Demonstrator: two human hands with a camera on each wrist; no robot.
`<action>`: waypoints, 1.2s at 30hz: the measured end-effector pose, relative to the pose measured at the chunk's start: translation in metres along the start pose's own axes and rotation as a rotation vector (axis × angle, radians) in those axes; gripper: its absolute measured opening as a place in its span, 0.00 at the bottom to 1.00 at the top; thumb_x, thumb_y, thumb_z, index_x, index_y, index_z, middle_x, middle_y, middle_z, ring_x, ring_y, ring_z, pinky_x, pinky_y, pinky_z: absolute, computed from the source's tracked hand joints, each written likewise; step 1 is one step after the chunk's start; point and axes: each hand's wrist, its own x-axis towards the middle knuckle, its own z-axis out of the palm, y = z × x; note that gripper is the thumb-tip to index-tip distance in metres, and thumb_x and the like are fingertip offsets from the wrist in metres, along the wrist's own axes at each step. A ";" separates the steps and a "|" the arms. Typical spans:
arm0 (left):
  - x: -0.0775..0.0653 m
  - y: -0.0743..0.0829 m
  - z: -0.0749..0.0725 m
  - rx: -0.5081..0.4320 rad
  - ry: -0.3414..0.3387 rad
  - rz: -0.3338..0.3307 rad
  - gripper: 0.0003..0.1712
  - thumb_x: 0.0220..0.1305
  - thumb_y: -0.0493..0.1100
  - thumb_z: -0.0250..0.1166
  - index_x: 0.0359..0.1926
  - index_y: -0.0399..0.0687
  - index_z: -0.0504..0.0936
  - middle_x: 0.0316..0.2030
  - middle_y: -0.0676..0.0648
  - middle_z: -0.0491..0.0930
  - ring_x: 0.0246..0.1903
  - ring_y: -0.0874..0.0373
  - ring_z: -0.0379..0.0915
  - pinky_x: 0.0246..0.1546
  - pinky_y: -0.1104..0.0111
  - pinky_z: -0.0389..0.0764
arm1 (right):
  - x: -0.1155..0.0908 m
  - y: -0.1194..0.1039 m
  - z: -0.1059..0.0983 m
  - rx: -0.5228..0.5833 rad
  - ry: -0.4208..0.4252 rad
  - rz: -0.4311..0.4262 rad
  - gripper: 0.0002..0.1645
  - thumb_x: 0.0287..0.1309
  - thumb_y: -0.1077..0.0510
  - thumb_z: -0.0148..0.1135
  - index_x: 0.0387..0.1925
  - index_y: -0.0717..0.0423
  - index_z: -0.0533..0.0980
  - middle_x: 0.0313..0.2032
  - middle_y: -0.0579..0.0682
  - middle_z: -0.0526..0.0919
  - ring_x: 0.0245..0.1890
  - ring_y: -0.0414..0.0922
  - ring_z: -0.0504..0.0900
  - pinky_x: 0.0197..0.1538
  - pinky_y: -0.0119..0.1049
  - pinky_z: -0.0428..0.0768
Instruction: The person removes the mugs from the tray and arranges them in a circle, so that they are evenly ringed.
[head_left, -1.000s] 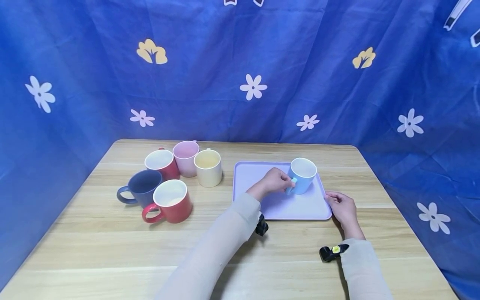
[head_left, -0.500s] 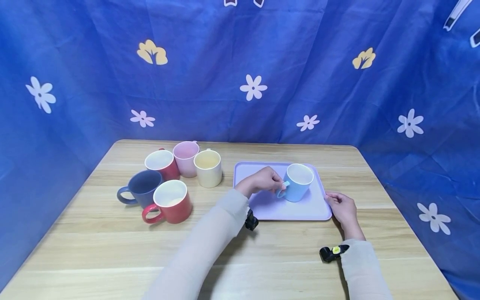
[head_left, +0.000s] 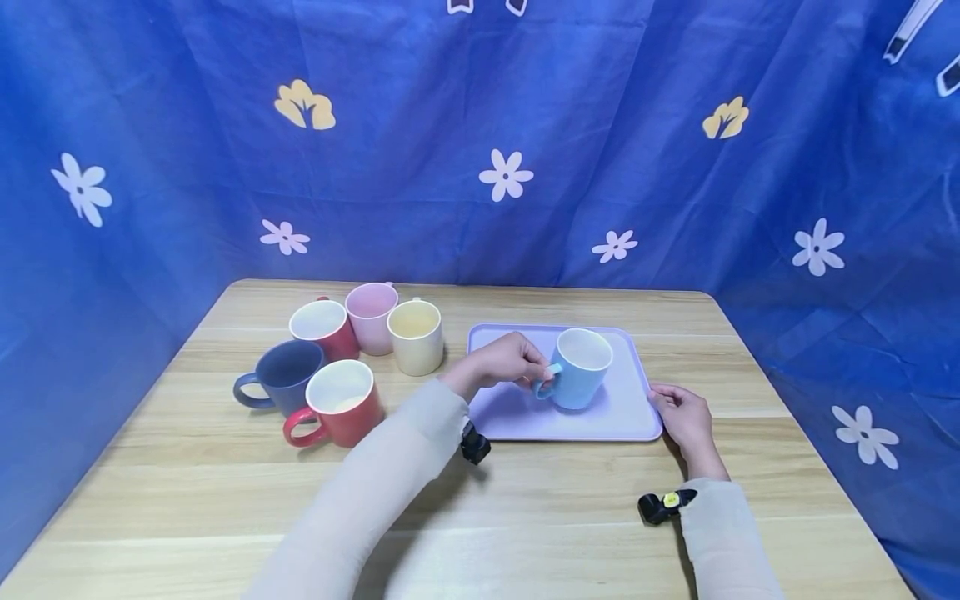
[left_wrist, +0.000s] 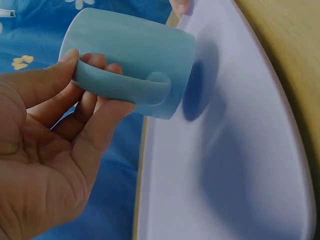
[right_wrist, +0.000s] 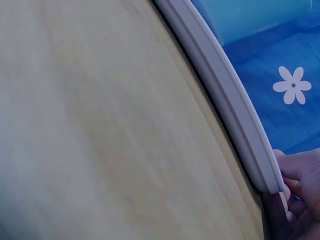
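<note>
My left hand (head_left: 506,362) pinches the handle of a light blue mug (head_left: 581,375) with a white inside. In the left wrist view the thumb and fingers close round that handle (left_wrist: 120,86), and a gap shows between the mug's base and its shadow, so the mug hangs just over the lilac tray (head_left: 517,421). At the tray's right edge, my right hand (head_left: 684,417) grips the rim. The right wrist view has the thumb by the rim (right_wrist: 250,135) and the fingers curled near its corner, partly out of frame.
Left of the tray several mugs stand close together: a red one (head_left: 360,417) in front, a dark blue one (head_left: 288,375), another red one (head_left: 337,333), a pink one (head_left: 371,321) and a cream one (head_left: 420,346). A blue flowered curtain (head_left: 420,208) borders the wooden table (head_left: 562,533).
My left hand has carried the light blue mug leftward and a little nearer, from the tray's right side toward its middle. The right hand has stayed at the tray's edge.
</note>
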 end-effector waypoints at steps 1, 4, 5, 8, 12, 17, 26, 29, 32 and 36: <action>-0.003 0.000 -0.002 -0.004 0.002 0.001 0.07 0.60 0.31 0.64 0.35 0.28 0.84 0.24 0.47 0.82 0.26 0.61 0.76 0.35 0.65 0.81 | 0.000 0.000 0.000 -0.002 0.000 -0.001 0.17 0.62 0.56 0.60 0.47 0.65 0.80 0.38 0.57 0.83 0.36 0.44 0.77 0.32 0.24 0.72; -0.013 0.002 -0.006 -0.010 0.014 0.004 0.07 0.61 0.31 0.64 0.35 0.28 0.84 0.26 0.46 0.83 0.27 0.61 0.77 0.37 0.65 0.81 | 0.000 0.000 0.000 -0.002 -0.001 -0.002 0.17 0.62 0.56 0.60 0.47 0.65 0.80 0.38 0.57 0.83 0.36 0.45 0.78 0.33 0.25 0.72; -0.016 0.002 -0.008 -0.010 0.018 0.007 0.07 0.60 0.31 0.64 0.35 0.28 0.84 0.26 0.46 0.83 0.28 0.61 0.77 0.37 0.65 0.81 | 0.000 -0.001 0.000 -0.002 -0.001 0.000 0.17 0.62 0.56 0.60 0.47 0.65 0.80 0.38 0.57 0.83 0.36 0.45 0.78 0.32 0.25 0.72; -0.027 0.003 -0.012 -0.009 0.031 0.019 0.07 0.60 0.31 0.64 0.35 0.28 0.84 0.26 0.45 0.83 0.28 0.61 0.77 0.36 0.66 0.81 | 0.000 -0.002 0.000 -0.002 -0.003 0.008 0.18 0.63 0.56 0.60 0.47 0.65 0.80 0.38 0.57 0.83 0.37 0.45 0.77 0.32 0.25 0.72; -0.043 0.005 -0.019 -0.014 0.043 0.038 0.07 0.61 0.31 0.64 0.36 0.27 0.84 0.26 0.45 0.84 0.27 0.61 0.77 0.35 0.67 0.80 | 0.000 -0.002 0.001 -0.001 -0.002 0.018 0.18 0.63 0.55 0.60 0.47 0.65 0.79 0.39 0.57 0.83 0.38 0.46 0.77 0.32 0.25 0.72; -0.062 0.006 -0.027 -0.010 0.082 0.045 0.08 0.61 0.31 0.63 0.37 0.26 0.83 0.26 0.45 0.84 0.27 0.62 0.77 0.34 0.68 0.80 | 0.000 -0.001 0.001 0.002 0.002 0.023 0.18 0.63 0.55 0.60 0.47 0.65 0.80 0.39 0.57 0.83 0.37 0.45 0.77 0.32 0.24 0.72; -0.092 -0.004 -0.036 -0.039 0.163 0.050 0.09 0.62 0.30 0.62 0.39 0.23 0.82 0.29 0.40 0.84 0.29 0.62 0.78 0.39 0.63 0.81 | 0.000 -0.001 0.001 -0.001 0.003 0.016 0.18 0.63 0.55 0.60 0.48 0.65 0.80 0.39 0.57 0.83 0.37 0.45 0.77 0.31 0.24 0.72; -0.101 -0.011 -0.037 -0.028 0.193 0.061 0.09 0.62 0.29 0.62 0.39 0.23 0.82 0.29 0.39 0.84 0.30 0.62 0.78 0.39 0.62 0.81 | 0.000 -0.001 0.001 -0.006 0.003 0.020 0.18 0.63 0.55 0.60 0.48 0.64 0.80 0.39 0.56 0.83 0.37 0.44 0.77 0.31 0.24 0.72; -0.110 -0.018 -0.037 -0.023 0.220 0.070 0.09 0.61 0.29 0.62 0.39 0.22 0.81 0.30 0.39 0.84 0.31 0.62 0.78 0.40 0.62 0.81 | -0.001 -0.001 0.001 -0.006 0.009 0.016 0.18 0.63 0.55 0.60 0.47 0.64 0.80 0.38 0.56 0.83 0.35 0.41 0.76 0.31 0.24 0.72; -0.123 -0.026 -0.036 -0.033 0.252 0.077 0.09 0.61 0.29 0.61 0.39 0.21 0.81 0.30 0.39 0.84 0.31 0.62 0.78 0.41 0.62 0.81 | 0.000 -0.001 0.002 0.008 0.023 -0.016 0.17 0.61 0.57 0.61 0.45 0.66 0.80 0.34 0.54 0.83 0.31 0.37 0.75 0.31 0.23 0.72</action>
